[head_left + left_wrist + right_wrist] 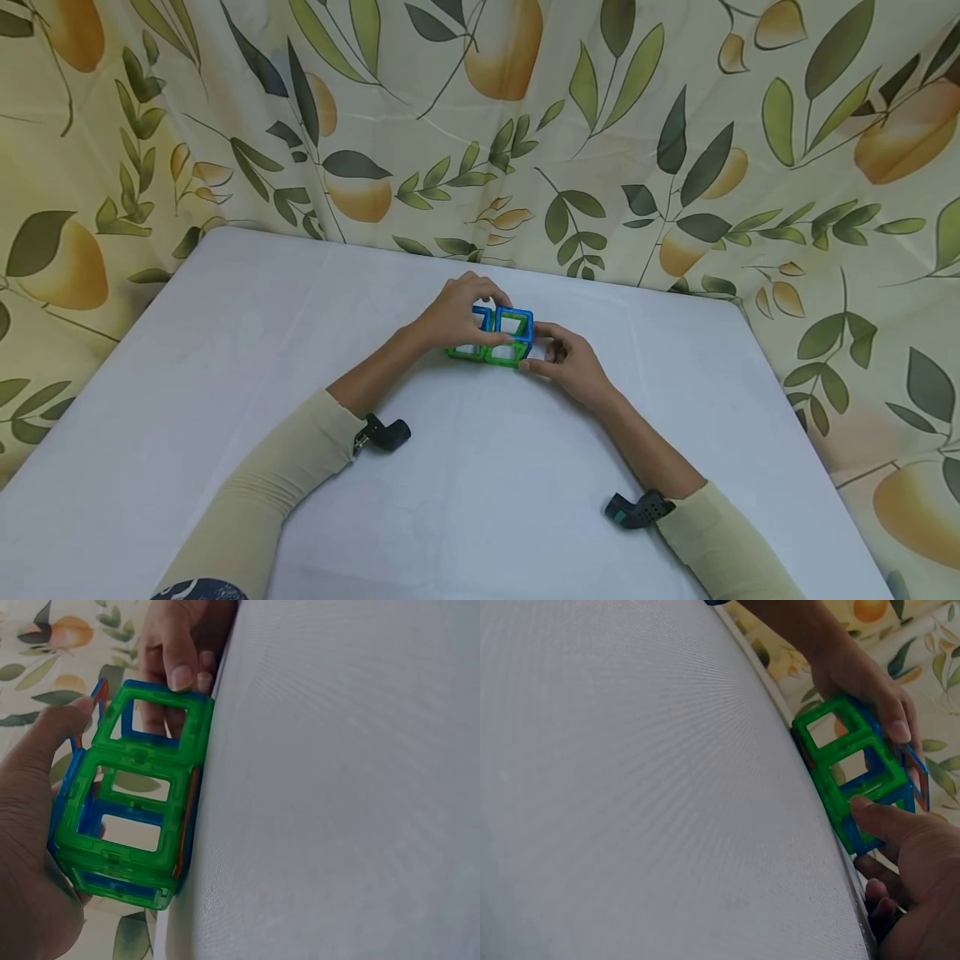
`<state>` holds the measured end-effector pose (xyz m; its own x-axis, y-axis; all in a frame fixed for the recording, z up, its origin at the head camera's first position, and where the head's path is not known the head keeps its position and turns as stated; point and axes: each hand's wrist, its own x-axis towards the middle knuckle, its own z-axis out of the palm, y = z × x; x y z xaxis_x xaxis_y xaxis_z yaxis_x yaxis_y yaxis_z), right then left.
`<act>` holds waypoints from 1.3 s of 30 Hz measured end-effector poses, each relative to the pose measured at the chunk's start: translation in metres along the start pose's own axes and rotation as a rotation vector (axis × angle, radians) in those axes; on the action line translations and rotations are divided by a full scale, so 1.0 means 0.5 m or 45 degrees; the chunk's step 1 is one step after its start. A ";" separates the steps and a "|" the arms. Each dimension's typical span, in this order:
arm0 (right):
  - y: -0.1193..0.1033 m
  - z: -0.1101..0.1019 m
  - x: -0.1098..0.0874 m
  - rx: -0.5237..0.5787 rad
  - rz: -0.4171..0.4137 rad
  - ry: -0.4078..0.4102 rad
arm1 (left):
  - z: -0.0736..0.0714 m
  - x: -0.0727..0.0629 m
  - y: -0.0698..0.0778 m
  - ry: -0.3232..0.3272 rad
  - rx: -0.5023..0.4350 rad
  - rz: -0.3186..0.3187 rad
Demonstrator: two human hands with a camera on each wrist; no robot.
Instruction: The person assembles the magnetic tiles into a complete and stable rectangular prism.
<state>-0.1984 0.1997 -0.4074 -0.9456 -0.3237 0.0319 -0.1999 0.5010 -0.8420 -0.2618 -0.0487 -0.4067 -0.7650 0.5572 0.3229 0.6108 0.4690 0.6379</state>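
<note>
A block of magnetic tiles (515, 312), built from green and blue square frames like two cubes side by side, sits on the table towards its back edge. My left hand (461, 315) grips it from the left and above, thumb along the near side. In the left wrist view that thumb touches a raised blue-and-orange tile (100, 690) standing off the block's top. At the other end my right hand (570, 364) pinches the block, its thumb (885, 821) over a green frame (847, 748) and its fingers curled behind. The left hand hides part of the block in the head view.
A white-covered table (480, 500) spreads around the hands. Behind it hangs a cloth (450, 125) printed with leaves and fruit. Black wrist devices (386, 434) are worn at both sleeve cuffs.
</note>
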 end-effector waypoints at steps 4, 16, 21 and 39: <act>-0.008 0.000 -0.003 -0.002 -0.008 -0.002 | 0.002 -0.001 0.001 -0.006 0.007 -0.007; -0.017 -0.003 -0.007 -0.026 -0.041 -0.005 | 0.004 -0.002 -0.001 -0.016 0.044 -0.016; -0.020 -0.003 -0.007 -0.035 -0.025 -0.007 | 0.005 -0.003 -0.003 -0.016 0.058 -0.019; -0.010 -0.002 -0.002 -0.036 -0.017 -0.011 | 0.002 -0.008 0.002 -0.045 0.085 -0.046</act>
<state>-0.1966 0.1983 -0.4028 -0.9406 -0.3372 0.0385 -0.2199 0.5191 -0.8260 -0.2581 -0.0496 -0.4082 -0.7801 0.5622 0.2746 0.5958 0.5336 0.6002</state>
